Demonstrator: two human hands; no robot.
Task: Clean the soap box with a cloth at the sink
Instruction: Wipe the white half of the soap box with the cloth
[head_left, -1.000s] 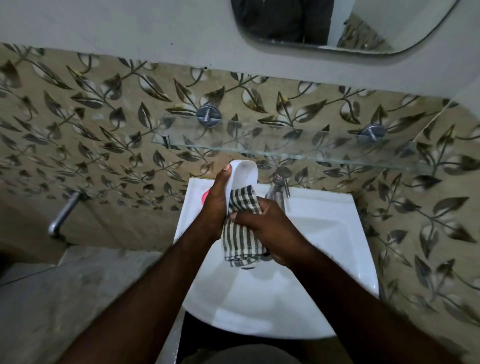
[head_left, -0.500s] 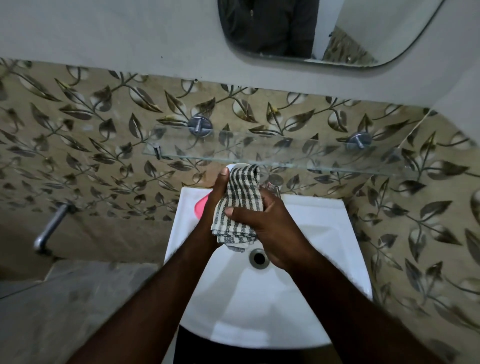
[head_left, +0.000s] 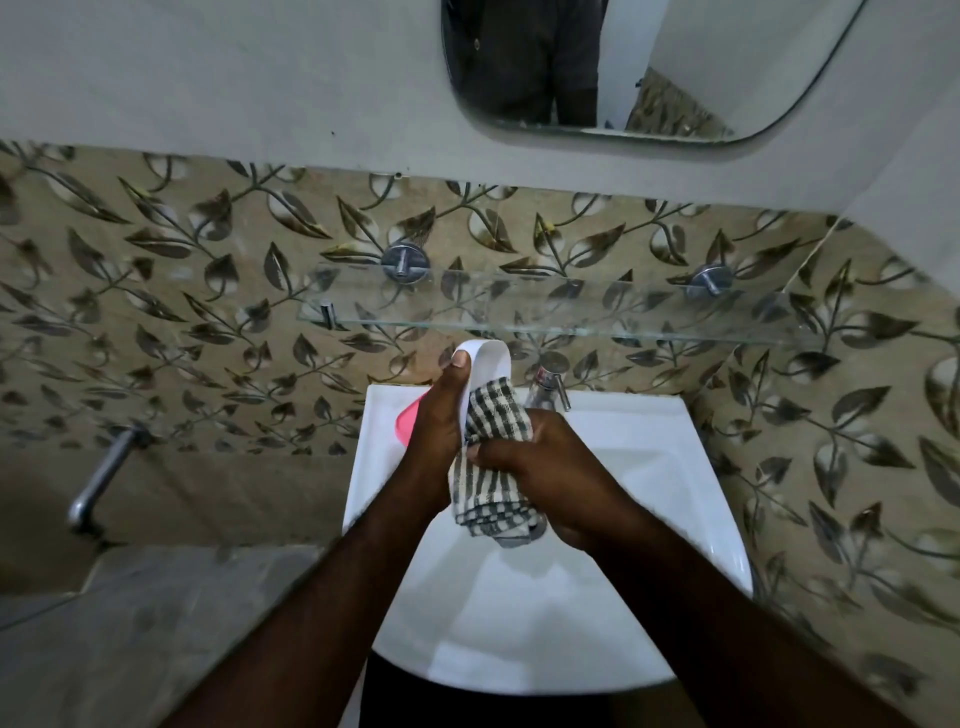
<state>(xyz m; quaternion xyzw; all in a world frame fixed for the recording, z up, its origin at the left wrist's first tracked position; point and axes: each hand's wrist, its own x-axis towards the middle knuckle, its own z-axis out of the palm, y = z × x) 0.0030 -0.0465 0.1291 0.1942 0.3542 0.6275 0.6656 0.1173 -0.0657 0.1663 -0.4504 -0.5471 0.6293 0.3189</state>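
Over the white sink (head_left: 649, 519), my left hand (head_left: 439, 431) holds a white soap box (head_left: 488, 364) upright, thumb on its upper edge. My right hand (head_left: 540, 473) grips a black-and-white checked cloth (head_left: 491, 467) and presses it against the lower part of the box. The cloth hangs down over the basin and hides the drain. Only the top of the box shows above the cloth.
A pink object (head_left: 408, 423) lies on the sink's left rim behind my left hand. A chrome tap (head_left: 548, 387) stands at the back of the sink. A glass shelf (head_left: 571, 322) juts out just above the box. A wall tap (head_left: 101, 478) is at left, a mirror (head_left: 649, 67) above.
The cloth covered the top of the box half a second ago; it has slid back down, and the white upper end of the box shows again. Left hand still holds the box.
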